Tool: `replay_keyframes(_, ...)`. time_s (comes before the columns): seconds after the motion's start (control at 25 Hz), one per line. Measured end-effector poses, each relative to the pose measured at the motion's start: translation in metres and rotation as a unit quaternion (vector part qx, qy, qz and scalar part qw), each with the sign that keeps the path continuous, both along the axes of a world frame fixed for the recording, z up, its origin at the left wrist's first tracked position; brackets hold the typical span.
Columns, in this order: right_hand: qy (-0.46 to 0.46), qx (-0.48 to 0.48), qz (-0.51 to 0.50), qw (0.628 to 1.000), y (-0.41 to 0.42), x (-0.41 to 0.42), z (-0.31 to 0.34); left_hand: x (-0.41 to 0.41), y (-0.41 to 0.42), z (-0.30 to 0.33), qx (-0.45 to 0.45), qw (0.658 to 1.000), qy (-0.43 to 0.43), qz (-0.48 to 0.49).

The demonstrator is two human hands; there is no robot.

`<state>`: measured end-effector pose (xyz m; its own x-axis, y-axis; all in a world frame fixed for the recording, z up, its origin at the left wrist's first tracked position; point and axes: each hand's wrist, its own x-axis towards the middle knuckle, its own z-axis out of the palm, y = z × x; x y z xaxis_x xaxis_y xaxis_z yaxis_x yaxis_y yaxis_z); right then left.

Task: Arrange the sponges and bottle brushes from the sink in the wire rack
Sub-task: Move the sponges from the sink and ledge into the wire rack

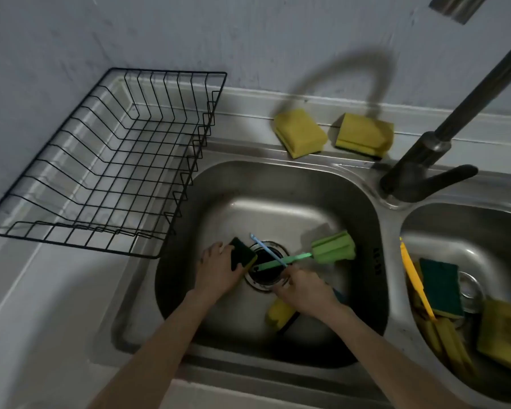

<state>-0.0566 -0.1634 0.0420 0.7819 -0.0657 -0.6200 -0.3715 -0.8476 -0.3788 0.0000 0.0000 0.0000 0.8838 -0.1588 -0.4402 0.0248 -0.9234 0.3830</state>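
Down in the left sink basin (278, 184), my left hand (217, 271) is shut on a dark green and yellow sponge (242, 252) beside the drain. My right hand (303, 287) grips the thin blue handle of a bottle brush (266, 248), which crosses a green sponge-headed bottle brush (331, 247) lying over the drain. A yellow sponge (279, 313) lies under my right wrist. The black wire rack (106, 163) stands empty on the counter to the left of the sink.
Two yellow sponges (300, 132) (365, 134) rest on the ledge behind the sink. The dark faucet (425, 172) rises at the right. The right basin (419, 228) holds a yellow-handled brush (415, 278), a green-topped sponge (441, 287) and several yellow sponges.
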Motion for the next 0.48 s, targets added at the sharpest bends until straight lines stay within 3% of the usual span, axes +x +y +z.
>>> replay_keyframes(0.48, 0.105, 0.104, -0.041, 0.988, -0.002, 0.0, -0.006, -0.008, 0.0, -0.012, -0.009, 0.998, 0.058, 0.017)
